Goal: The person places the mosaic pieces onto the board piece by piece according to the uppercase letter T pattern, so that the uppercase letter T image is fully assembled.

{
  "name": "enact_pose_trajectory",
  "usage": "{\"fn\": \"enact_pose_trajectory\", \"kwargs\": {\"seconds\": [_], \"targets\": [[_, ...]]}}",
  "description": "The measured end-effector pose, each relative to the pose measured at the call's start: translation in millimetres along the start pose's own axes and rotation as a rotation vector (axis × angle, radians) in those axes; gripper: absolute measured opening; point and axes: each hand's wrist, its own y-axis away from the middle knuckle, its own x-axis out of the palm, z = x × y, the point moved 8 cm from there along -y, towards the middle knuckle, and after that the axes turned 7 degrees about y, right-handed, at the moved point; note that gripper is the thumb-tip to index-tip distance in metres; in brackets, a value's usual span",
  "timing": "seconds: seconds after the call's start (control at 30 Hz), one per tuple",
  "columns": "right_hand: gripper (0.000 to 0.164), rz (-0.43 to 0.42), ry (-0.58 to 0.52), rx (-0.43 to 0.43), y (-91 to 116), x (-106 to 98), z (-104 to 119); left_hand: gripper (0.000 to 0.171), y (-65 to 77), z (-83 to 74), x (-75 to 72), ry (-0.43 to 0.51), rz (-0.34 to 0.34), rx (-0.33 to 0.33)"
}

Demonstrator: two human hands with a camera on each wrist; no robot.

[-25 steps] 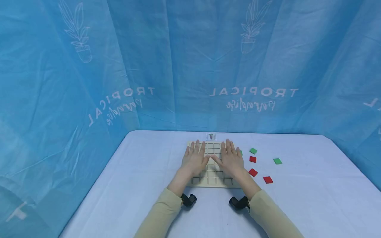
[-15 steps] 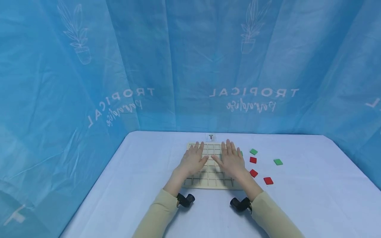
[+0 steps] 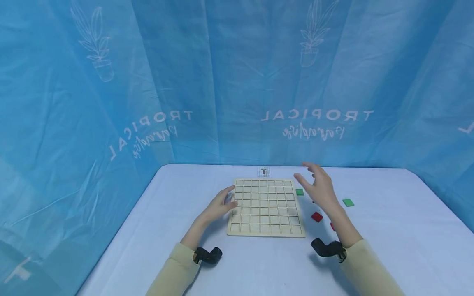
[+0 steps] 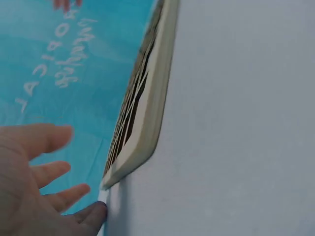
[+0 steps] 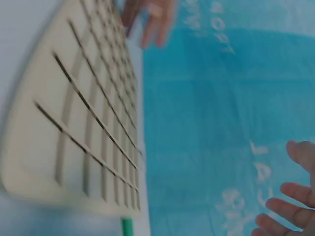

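Observation:
A pale wooden grid board (image 3: 266, 207) lies flat on the white table, its square cells bare. My left hand (image 3: 218, 205) is at the board's left edge, thumb and fingers spread apart around nothing; the left wrist view shows those fingers (image 4: 54, 137) loose beside the board's corner. My right hand (image 3: 321, 187) hovers to the right of the board with fingers bent loosely and nothing held. Under and around it lie a green square tile (image 3: 299, 192) by the board's edge, a red tile (image 3: 317, 217) and another green tile (image 3: 348, 202). The right hand and forearm hide other tiles.
A small printed grid card (image 3: 263, 172) with a coloured pattern lies behind the board. Blue curtains (image 3: 240, 82) enclose the table (image 3: 177, 185) at the back and sides. Each wrist carries a black camera mount.
Both hands have parted from over the board: the left moved left to its edge, the right moved right over the tiles. The board's whole grid is now uncovered.

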Motion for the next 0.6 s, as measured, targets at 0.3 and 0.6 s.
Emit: {"fn": "enact_pose_trajectory", "kwargs": {"seconds": [0.3,0.6], "targets": [[0.053,-0.238,-0.016,0.209,4,-9,-169,0.065,0.3,19.9,1.9,-0.074,-0.022,0.049],[0.066,-0.197,0.054,0.427,45,-22,-214,0.063,1.3,22.2,3.5,-0.093,-0.012,0.051]]}}
